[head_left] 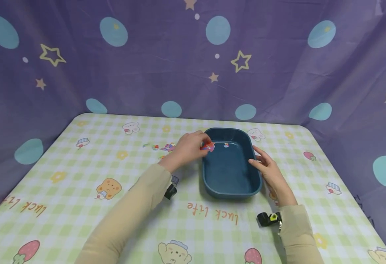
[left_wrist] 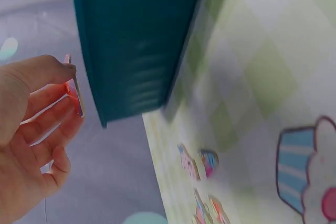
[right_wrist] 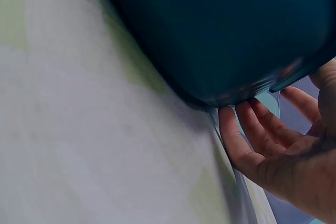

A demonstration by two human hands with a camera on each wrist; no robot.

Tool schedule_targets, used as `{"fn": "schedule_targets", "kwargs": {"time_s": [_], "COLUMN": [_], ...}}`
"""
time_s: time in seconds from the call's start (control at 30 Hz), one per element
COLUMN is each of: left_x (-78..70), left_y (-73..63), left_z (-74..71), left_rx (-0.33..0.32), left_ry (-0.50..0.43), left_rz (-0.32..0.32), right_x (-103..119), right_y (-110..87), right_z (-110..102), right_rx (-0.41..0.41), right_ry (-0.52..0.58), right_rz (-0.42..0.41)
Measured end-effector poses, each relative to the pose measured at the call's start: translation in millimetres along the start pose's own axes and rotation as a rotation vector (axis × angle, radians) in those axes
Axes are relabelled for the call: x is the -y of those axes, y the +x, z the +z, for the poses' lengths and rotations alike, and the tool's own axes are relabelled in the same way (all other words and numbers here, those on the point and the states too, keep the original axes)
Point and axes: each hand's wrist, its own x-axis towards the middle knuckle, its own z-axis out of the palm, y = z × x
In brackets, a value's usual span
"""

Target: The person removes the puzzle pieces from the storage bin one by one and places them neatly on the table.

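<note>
A dark teal rectangular plastic bin [head_left: 231, 172] stands on the table, long sides running front to back. My left hand [head_left: 189, 148] is at its left rim and pinches a thin, flat piece [head_left: 208, 146], red-orange with some purple, between thumb and fingers. The left wrist view shows the piece [left_wrist: 78, 98] edge-on beside the bin wall. Inside the bin, toward the back, lies a small colourful piece [head_left: 226, 145]. My right hand [head_left: 272, 174] holds the bin's right side, thumb over the rim. Its fingertips touch the outer wall [right_wrist: 226, 51] in the right wrist view.
Several small colourful flat pieces [head_left: 168, 147] lie on the table left of the bin, partly behind my left hand. A green-and-white checked cloth [head_left: 80, 220] with cartoon prints covers the table. Behind it hangs a purple curtain [head_left: 166, 62].
</note>
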Motion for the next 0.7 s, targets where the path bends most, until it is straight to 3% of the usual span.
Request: {"fn": "schedule_targets", "kwargs": {"time_s": [0.2,0.7], "left_x": [23.2,68.8], "left_y": [-13.9,-49.1], "left_z": [-6.2,-9.6], "left_rx": [-0.062,-0.078], "left_ry": [-0.044,-0.105], "left_rz": [-0.037,-0.191], "right_x": [0,1], "right_y": [0.1,-0.4], "right_z": [1,1], "right_rx": [0.001,-0.005], "right_ry": [-0.014,-0.006], "right_rz": [-0.002,0.008]}}
